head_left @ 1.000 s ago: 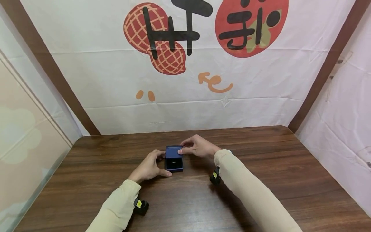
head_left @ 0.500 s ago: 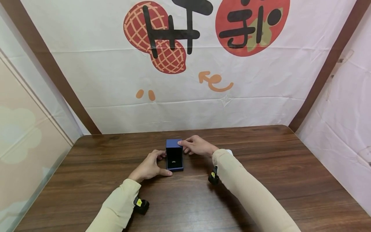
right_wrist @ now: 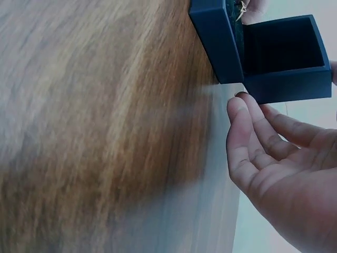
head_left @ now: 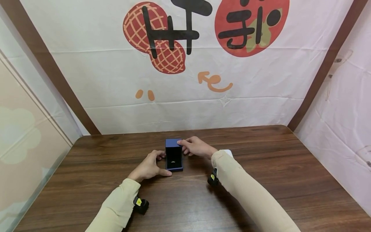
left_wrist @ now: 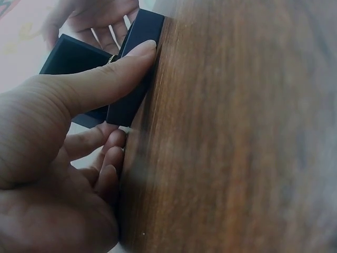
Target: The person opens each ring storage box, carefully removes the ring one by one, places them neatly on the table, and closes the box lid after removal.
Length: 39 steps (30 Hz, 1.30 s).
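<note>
A blue ring box (head_left: pixel 175 169) stands on the wooden table with its lid (head_left: pixel 171 143) raised upright. In the black lining sits a small ring (head_left: pixel 173 161), gold-coloured in the right wrist view. My left hand (head_left: pixel 147 166) holds the box's base (left_wrist: pixel 129 103) from the left, thumb across the front and fingers at the far side. From the right, my right hand (head_left: pixel 200 147) pinches the lid, thumb on its top edge. In the right wrist view the other right fingers (right_wrist: pixel 239 129) curl below the lid (right_wrist: pixel 289 84), and the thumb is mostly out of frame.
The brown wooden table (head_left: pixel 185 199) reaches back to a white printed cloth (head_left: pixel 185 112). Black wrist cameras (head_left: pixel 141 206) are strapped under both sleeves, close above the tabletop.
The lid has swung up and back from partly raised to upright, with my right thumb moving along its edge. My left hand has stayed on the base; little differs over the last half second.
</note>
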Motion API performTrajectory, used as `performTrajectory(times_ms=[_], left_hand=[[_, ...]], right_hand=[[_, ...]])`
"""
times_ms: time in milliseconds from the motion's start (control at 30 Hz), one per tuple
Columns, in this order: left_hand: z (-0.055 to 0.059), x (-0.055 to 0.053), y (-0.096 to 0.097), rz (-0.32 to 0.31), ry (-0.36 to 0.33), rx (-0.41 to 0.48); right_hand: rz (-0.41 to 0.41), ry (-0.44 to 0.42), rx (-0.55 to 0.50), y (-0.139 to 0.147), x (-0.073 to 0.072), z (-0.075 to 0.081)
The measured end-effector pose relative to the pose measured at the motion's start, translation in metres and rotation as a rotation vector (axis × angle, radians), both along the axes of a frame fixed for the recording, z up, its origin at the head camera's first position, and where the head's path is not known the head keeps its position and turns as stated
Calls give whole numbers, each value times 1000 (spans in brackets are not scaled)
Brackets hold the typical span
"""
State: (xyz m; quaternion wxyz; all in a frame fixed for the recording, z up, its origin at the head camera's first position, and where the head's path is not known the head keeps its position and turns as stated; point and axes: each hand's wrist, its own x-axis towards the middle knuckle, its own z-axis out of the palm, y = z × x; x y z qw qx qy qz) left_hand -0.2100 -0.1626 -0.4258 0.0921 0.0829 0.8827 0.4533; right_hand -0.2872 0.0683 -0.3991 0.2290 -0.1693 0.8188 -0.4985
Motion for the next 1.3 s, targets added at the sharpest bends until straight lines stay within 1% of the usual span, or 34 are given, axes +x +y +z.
performTrajectory(times_ms=[133,200,300,400,500,600,733,867,967,1133,1300], left_hand=[[0,-1,0,-1,-5,0],[0,-1,0,3,-11,4],[1,0,1,5,-15,7],[2,1,1,0,-13,10],[3,2,1,-1,-10,14],[4,3,0,-3,-5,13],[3,2,0,-3,0,13],[2,1,-1,-1,-5,11],[2,1,-1,-1,-13,10],[2,1,-1,-8,-16,14],[3,1,0,-16,-17,13]], right_hand=[[-7,-2,-8,2,2,1],[-9,14,-5,4,4,3],[-7,64,23,9,8,6],[4,152,72,13,15,9],[2,268,99,16,22,9],[-21,399,99,17,30,6],[-43,509,85,14,43,4],[-1,547,84,7,53,2],[32,549,93,2,57,1],[58,554,125,-5,58,-1],[57,580,166,-11,57,-4]])
